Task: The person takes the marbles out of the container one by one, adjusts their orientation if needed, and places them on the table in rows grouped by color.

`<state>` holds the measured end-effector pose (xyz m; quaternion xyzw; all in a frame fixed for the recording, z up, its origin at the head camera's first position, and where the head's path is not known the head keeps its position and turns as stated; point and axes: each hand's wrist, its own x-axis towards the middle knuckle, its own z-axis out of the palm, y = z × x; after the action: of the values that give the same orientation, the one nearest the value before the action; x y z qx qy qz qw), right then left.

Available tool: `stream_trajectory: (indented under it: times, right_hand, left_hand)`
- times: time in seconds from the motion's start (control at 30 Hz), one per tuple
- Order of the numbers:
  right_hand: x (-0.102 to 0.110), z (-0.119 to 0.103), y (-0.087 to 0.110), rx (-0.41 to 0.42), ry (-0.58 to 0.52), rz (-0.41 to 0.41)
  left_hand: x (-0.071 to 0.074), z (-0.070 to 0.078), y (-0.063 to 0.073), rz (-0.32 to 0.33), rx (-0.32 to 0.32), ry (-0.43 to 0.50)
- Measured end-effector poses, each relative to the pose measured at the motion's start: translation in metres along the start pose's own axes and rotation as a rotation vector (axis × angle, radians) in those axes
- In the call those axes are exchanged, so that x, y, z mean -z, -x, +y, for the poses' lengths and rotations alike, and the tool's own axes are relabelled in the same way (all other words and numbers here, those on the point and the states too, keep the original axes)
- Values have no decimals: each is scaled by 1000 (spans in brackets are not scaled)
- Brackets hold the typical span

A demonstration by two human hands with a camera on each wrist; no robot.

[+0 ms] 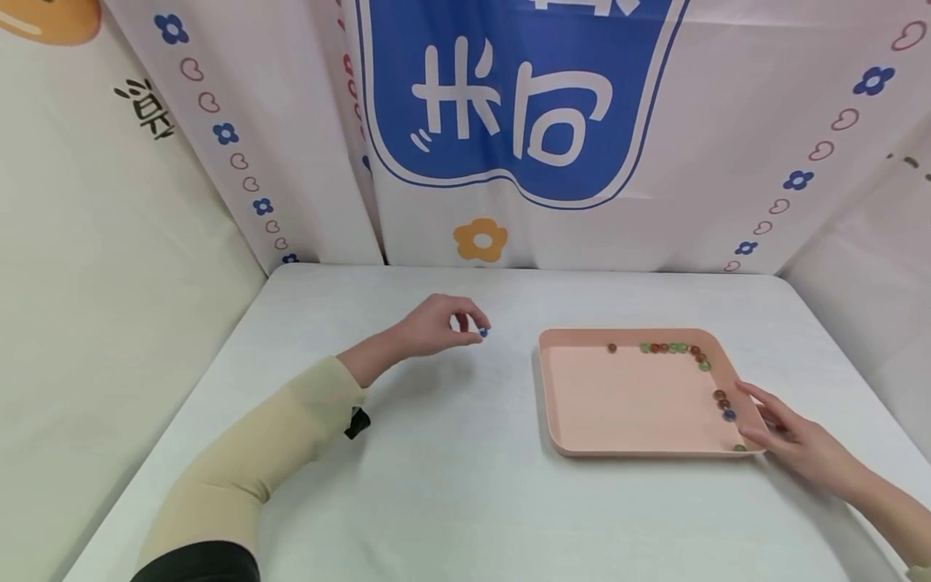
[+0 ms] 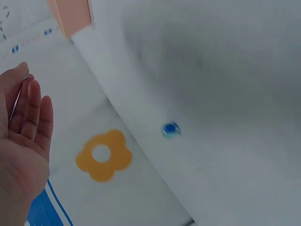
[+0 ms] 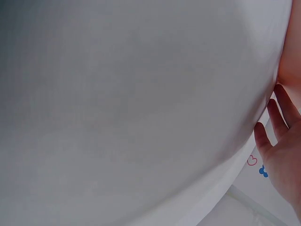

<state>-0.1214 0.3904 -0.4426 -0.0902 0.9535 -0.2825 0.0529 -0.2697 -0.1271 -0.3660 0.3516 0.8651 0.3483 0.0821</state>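
A small blue marble (image 1: pixel 483 332) is pinched between thumb and fingertip of my left hand (image 1: pixel 440 327), above the table and left of the pink tray (image 1: pixel 625 404). In the left wrist view, the left hand (image 2: pixel 26 141) shows at the left edge. A blue glass marble (image 2: pixel 170 129) lies on the white table there, apart from the fingers; the head view does not show it separately. My right hand (image 1: pixel 807 449) holds the tray's right rim, thumb over the edge and other fingers at its outer side. The right wrist view has that hand (image 3: pixel 284 150) with fingertips near the pink wall.
Brown and green marbles (image 1: pixel 672 347) line the tray's far wall. More brown ones and a blue marble (image 1: pixel 729 415) sit along its right wall, with a green marble (image 1: pixel 739 447) in the near right corner. A printed curtain (image 1: pixel 582 234) hangs behind the white table (image 1: pixel 451 485).
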Motion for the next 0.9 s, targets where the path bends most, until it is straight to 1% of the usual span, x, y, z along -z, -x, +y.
stream_trajectory:
  times: [0.13,0.3,0.4,0.5,0.7,0.8,0.9]
  right_hand:
    - [-2,0,0,-11,-39,-15]
    - [-3,-2,1,-8,-70,-16]
    - [-3,-4,0,-5,-73,-13]
    - [-2,-5,0,-10,-63,-10]
    - [-1,-4,0,-10,-41,-4]
    - [0,-3,0,-3,-21,8]
    - [1,-3,0,0,-5,13]
  left_hand:
    - [8,-20,4,2,47,-14]
    - [12,-39,11,-10,127,-43]
    - [12,-49,12,-30,176,-73]
    - [13,-58,12,-58,210,-108]
    - [13,-74,12,-96,253,-170]
    - [11,-79,13,-107,265,-171]
    - [8,-81,13,-115,267,-165]
